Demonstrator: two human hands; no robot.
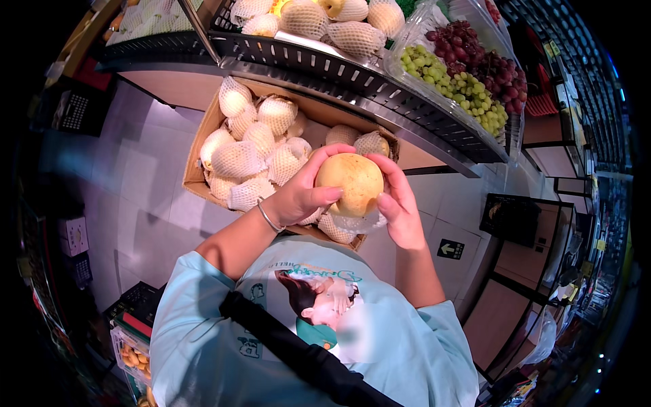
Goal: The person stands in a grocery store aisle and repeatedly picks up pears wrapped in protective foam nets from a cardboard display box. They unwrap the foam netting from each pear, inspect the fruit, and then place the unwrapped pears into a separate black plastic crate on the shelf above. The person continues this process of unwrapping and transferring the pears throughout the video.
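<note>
A round yellow pear (pixel 351 184) with small brown specks is held between my left hand (pixel 305 196) and my right hand (pixel 399 203), thumbs on its near side. Below it a white foam net sleeve (pixel 361 223) hangs partly hidden behind the fruit and fingers. Under my hands stands a cardboard box (pixel 196 175) full of fruit in foam nets, piled mostly at its left; one netted fruit (pixel 239 158) lies near the left wall. A metal bangle circles my left wrist.
A black slotted display rack (pixel 315 61) runs along the far side, holding netted pears (pixel 305 19). At its right a clear plastic tray holds green grapes (pixel 430 66) and red grapes (pixel 457 46). Wooden cabinets (pixel 508 305) stand at the right, a fruit crate at lower left.
</note>
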